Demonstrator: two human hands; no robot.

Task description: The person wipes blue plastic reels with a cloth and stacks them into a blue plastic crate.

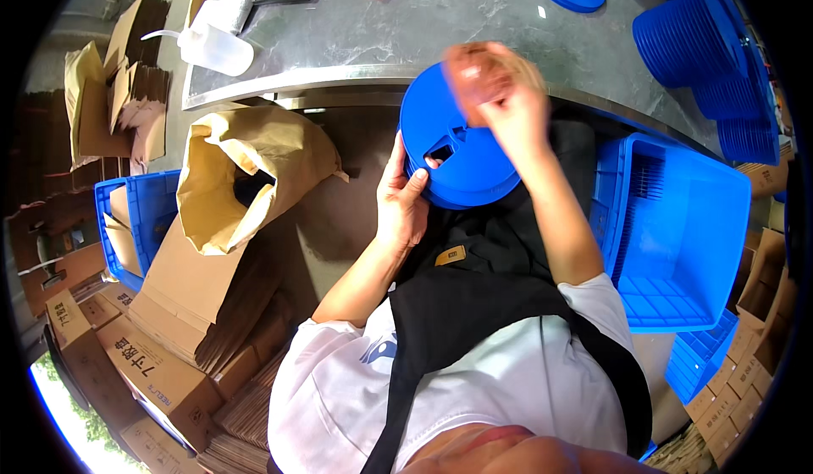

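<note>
From my remote post, I see the left hand [401, 207] pinching a blue reel [471, 159] between both hands | the right hand [518, 108], blurred, clutches a brown cloth [476, 72] over its far side | blue crate [690, 228] right of the right hand

The disc [474, 165] is blue, the cloth [476, 77] reddish-brown.

Cartons [182, 393], blue crates [686, 237] and a workbench [356, 42] show a workshop.
</note>
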